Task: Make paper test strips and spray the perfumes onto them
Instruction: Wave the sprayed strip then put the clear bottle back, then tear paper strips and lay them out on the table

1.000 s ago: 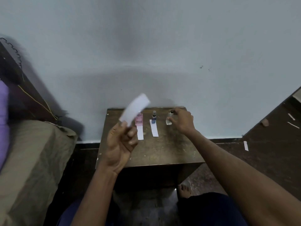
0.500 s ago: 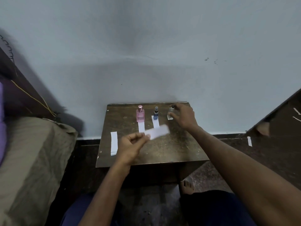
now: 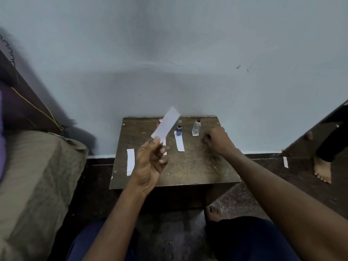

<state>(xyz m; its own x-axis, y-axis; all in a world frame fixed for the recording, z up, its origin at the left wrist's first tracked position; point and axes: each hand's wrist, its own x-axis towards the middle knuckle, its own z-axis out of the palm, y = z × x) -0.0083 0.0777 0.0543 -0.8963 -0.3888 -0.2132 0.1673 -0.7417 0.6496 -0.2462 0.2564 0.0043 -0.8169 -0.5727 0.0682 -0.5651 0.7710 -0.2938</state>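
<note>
Pinching a paper strip [image 3: 165, 123] by its lower end in my left hand [image 3: 149, 162], raised over the small wooden table [image 3: 188, 166], strip tilted up toward the wall. My right hand [image 3: 218, 139] rests on the table, fingers curled, holding nothing I can see, just beside the clear bottle [image 3: 196, 127]. Blue bottle [image 3: 179, 127] stands left of that, a strip [image 3: 179, 143] before it. Spare strip [image 3: 130, 162] near the table's left edge.
</note>
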